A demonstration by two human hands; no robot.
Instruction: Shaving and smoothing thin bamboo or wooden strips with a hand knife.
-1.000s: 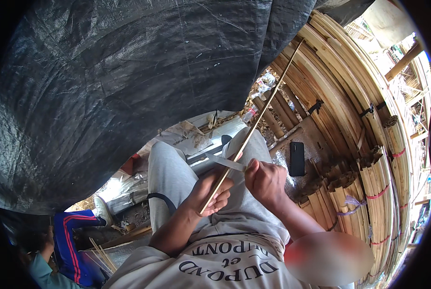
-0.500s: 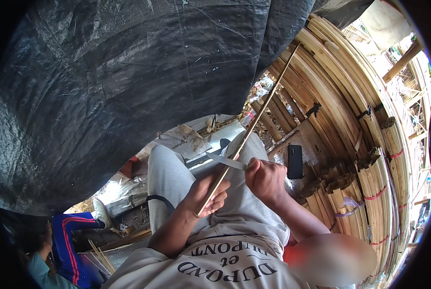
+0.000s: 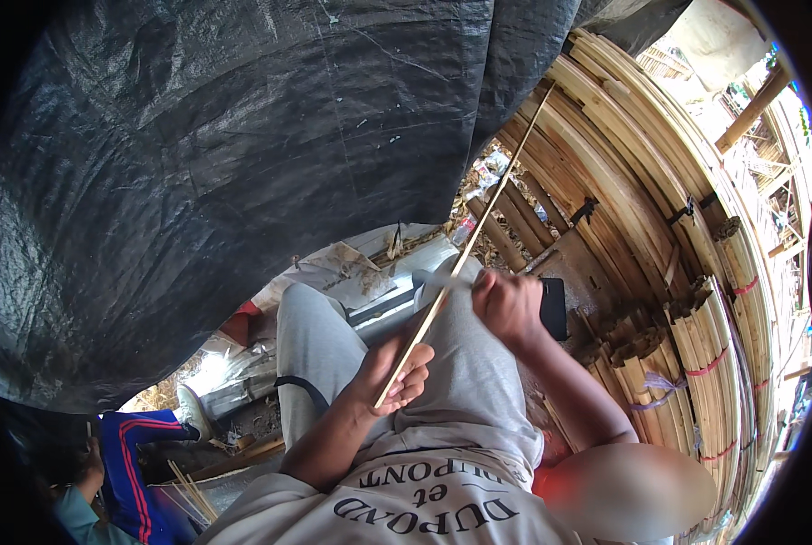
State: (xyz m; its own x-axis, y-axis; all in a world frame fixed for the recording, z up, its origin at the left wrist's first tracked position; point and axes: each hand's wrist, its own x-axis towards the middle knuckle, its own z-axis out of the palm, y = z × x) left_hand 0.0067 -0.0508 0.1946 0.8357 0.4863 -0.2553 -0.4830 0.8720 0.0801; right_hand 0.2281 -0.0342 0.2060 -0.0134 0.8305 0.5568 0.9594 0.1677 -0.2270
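Observation:
A long, thin bamboo strip slants from my lap up to the far right. Near its lower end, my left hand is closed around it. My right hand makes a fist on a knife, whose handle the fingers hide. The blade, smeared by motion, crosses the strip above my left hand, over my right thigh. Whether its edge touches the strip I cannot tell. Grey trousers lie beneath both hands.
A black tarpaulin hangs across the far left. Bundled wooden slats are stacked along the right, with shorter tied bundles nearer. A black phone lies beside my right hand. At lower left sits another person in blue trousers.
My right hand and the knife have shifted up along the strip, away from my left hand. The blade has turned and blurred. My left hand keeps its hold in nearly the same place.

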